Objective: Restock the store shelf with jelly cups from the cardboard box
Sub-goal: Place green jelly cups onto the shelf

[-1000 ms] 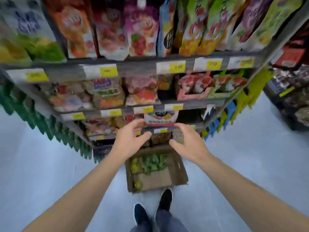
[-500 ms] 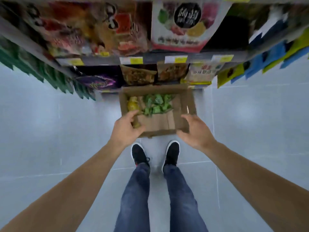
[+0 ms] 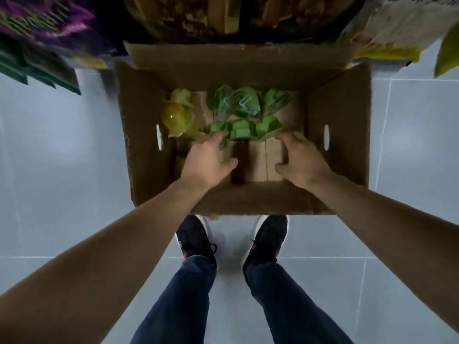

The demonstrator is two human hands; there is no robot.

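An open cardboard box stands on the floor against the bottom shelf. At its far end lie several green jelly cups and, to their left, yellow jelly cups. Both my hands are down inside the box. My left hand reaches to the near left edge of the green cups, its fingertips touching them. My right hand hovers over the bare box bottom at the near right edge of the green cups, fingers spread and holding nothing.
Bags of snacks fill the bottom shelf just beyond the box. Green packets hang at the left, a yellow one at the right. My two feet stand on grey floor tiles right before the box.
My view has dropped from the shelves down to the box. Both hands have gone from above the box rim down into it, up to the green cups.
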